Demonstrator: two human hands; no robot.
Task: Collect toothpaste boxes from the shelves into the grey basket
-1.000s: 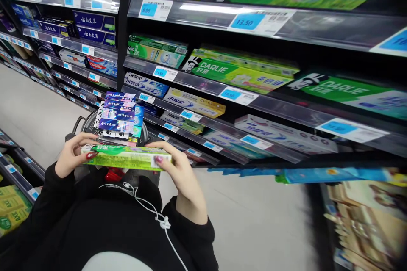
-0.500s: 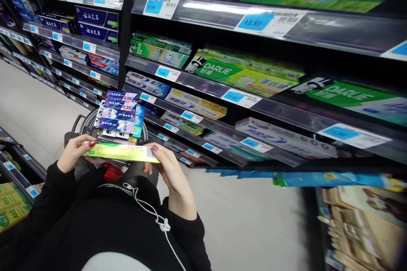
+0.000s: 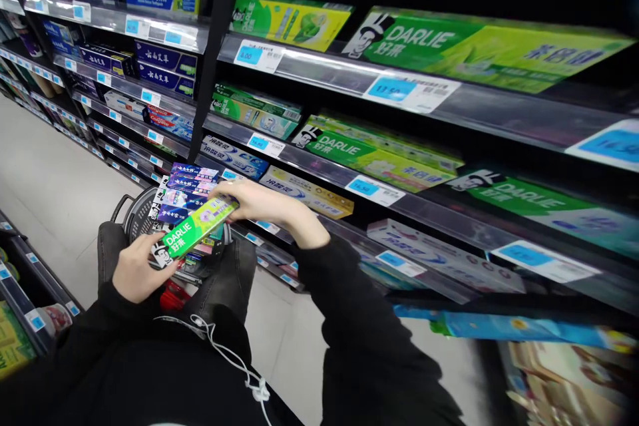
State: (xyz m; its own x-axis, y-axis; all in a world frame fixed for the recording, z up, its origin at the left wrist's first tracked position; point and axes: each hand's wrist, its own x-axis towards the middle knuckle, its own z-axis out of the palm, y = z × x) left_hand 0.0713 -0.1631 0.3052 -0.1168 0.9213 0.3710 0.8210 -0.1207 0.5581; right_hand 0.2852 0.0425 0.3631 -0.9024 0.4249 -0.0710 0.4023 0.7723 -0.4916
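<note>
A green Darlie toothpaste box [image 3: 197, 228] lies slanted between my two hands, just above a round dark basket [image 3: 130, 208]. My left hand [image 3: 136, 271] grips its near end, fingers curled round it. My right hand [image 3: 252, 198] pinches the far end from above. Several purple and blue toothpaste boxes [image 3: 186, 190] are stacked in the basket right behind the green box. The basket stands on the floor against the shelving.
Shelves [image 3: 324, 173] with toothpaste boxes and blue price tags run along the right and into the distance. A lower shelf [image 3: 24, 293] with goods stands at my left. Pale aisle floor [image 3: 44, 180] stretches ahead. A white earphone cable [image 3: 224, 359] hangs over my dark clothes.
The green box has turned from lying crosswise to slanting away, its printed face now up. My right hand reached forward over the basket; my view tilted upward.
</note>
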